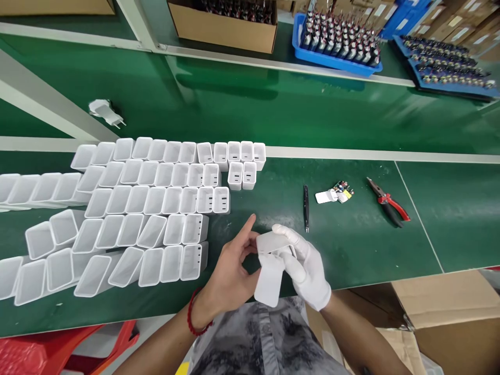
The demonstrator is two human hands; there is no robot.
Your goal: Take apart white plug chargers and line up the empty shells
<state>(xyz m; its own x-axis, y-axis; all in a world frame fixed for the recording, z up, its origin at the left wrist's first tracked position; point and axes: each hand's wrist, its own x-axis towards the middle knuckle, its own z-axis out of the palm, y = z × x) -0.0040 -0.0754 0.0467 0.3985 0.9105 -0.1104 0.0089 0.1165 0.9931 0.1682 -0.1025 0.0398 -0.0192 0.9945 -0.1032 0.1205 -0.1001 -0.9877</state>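
My left hand (234,268), bare with a red bracelet at the wrist, has its index finger stretched out. Its thumb and other fingers grip the left side of a white plastic housing (273,240). A flat white end cover (269,281) hangs below the housing, near my left thumb. In a white glove, my right hand (307,265) is wrapped around the housing from the right, its thumb over the part between housing and cover. What lies inside the housing is hidden. Black tweezers (306,208) lie just beyond my right hand.
Rows of open white housings (152,200) fill the left of the green bench (273,203). Further right lie a white part with small wired components (336,194) and red-handled pliers (388,202). The shelf holds a blue tray (336,60) and a cardboard box (224,31). A white plug adapter (105,112) sits behind.
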